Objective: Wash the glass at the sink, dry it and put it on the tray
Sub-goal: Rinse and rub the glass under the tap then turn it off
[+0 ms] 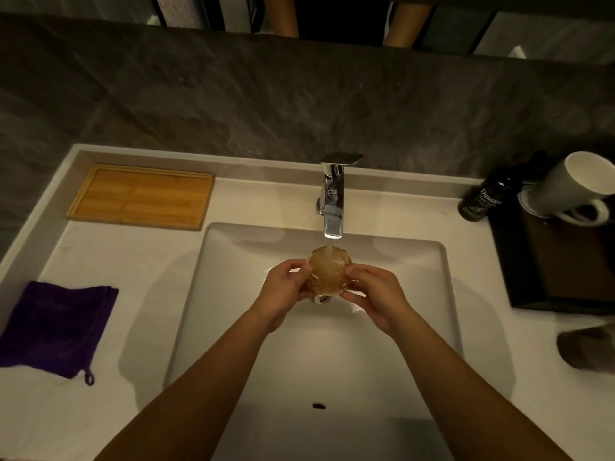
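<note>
An amber-tinted cut glass (327, 272) is held over the white sink basin (233, 294), directly under the chrome faucet (333, 197). Water runs from the spout into the glass's open mouth. My left hand (284, 292) grips its left side and my right hand (374, 296) grips its right side. The drain is mostly hidden under the glass. A bamboo tray (141, 196) lies flat on the counter at the back left. A purple cloth (55, 327) lies on the counter at the front left.
A dark soap bottle (482, 197) and a white mug (572, 191) stand at the back right, by a dark box (562, 261). A blurred grey object (587, 349) sits at the right edge. A grey stone wall rises behind the counter.
</note>
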